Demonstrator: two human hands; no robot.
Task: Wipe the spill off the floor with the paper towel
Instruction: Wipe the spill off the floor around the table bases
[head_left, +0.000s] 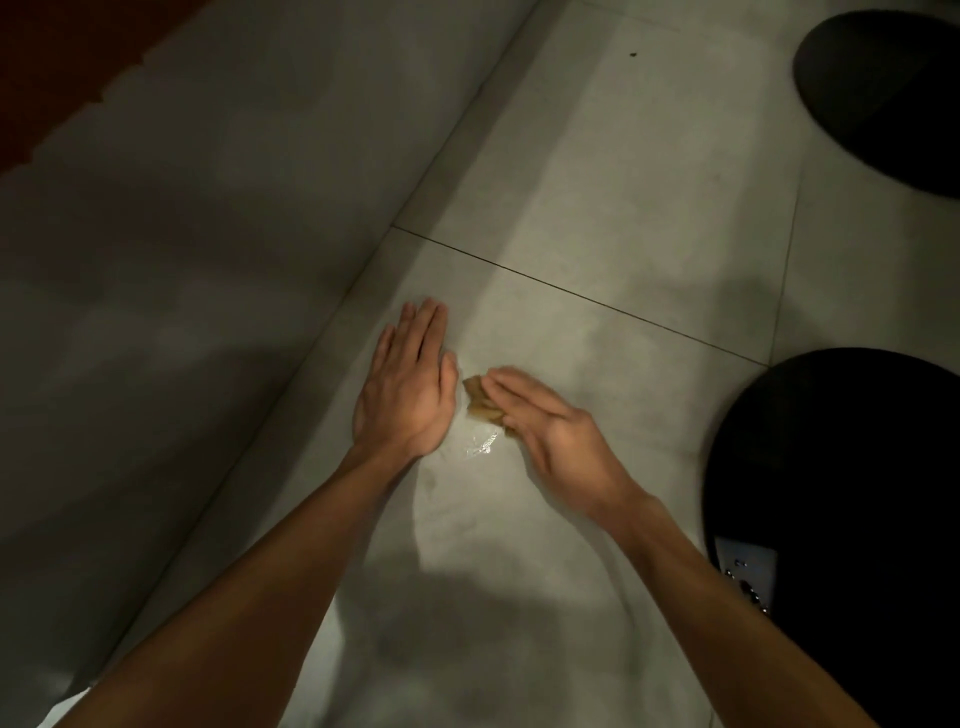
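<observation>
A small, brownish, wadded paper towel (480, 399) lies on the pale floor tile (597, 234), pressed down under the fingers of my right hand (545, 421). Just below the towel a wet, glistening patch of spill (480, 446) shines on the tile. My left hand (408, 384) lies flat on the floor beside the towel, fingers together and pointing away, holding nothing. Most of the towel is hidden beneath my right fingers.
A grey wall or step face (182, 234) rises along the left. A round black base (841, 519) with a small silver panel sits at the right, and another dark round shape (893, 93) lies at the top right. A grout line (571, 293) crosses the tiles.
</observation>
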